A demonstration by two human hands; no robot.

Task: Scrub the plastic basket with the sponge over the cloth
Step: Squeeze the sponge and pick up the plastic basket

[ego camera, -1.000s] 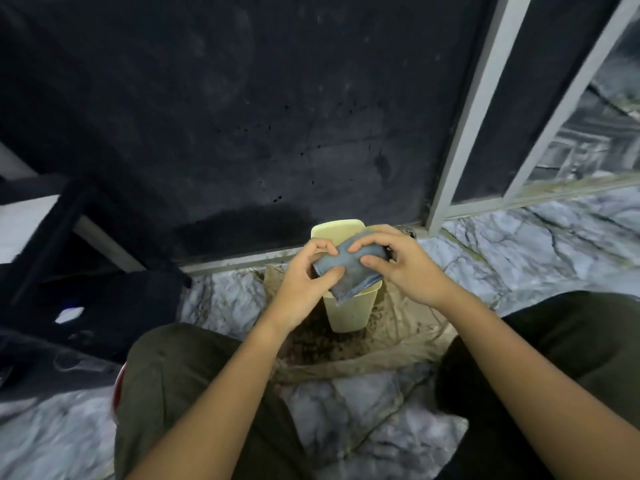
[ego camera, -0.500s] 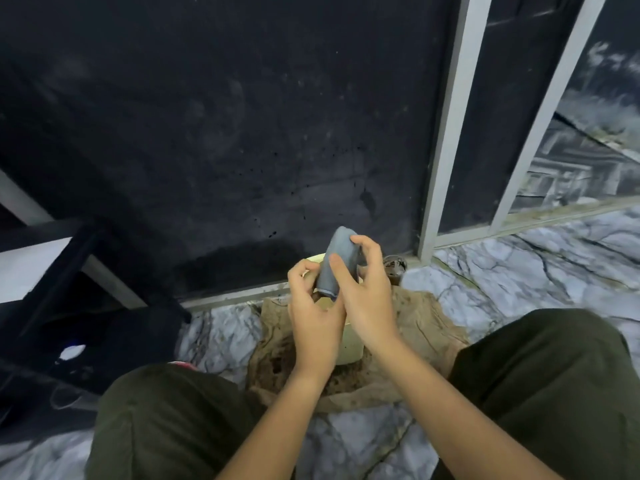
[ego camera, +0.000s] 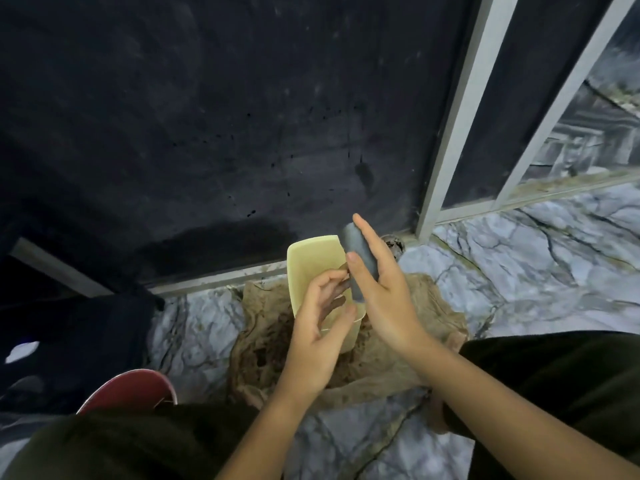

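Note:
A pale yellow plastic basket (ego camera: 311, 261) stands upright on a dirty brown cloth (ego camera: 398, 358) spread over the marble floor. My right hand (ego camera: 384, 289) holds a grey sponge (ego camera: 358, 258) rolled up lengthwise, just above the basket's right rim, with fingers stretched along it. My left hand (ego camera: 318, 334) grips the basket's near rim, thumb outside and fingers curled inside the opening. The lower part of the basket is hidden behind my left hand.
A dark wall panel (ego camera: 242, 133) with a metal frame post (ego camera: 450, 150) rises right behind the basket. A red round container (ego camera: 131, 389) sits at lower left by my knee. A small drain (ego camera: 393, 244) lies behind the sponge. My legs flank the cloth.
The sponge went from flat across the basket's mouth to rolled and upright in my right hand. My left hand let go of the sponge and took the basket's rim.

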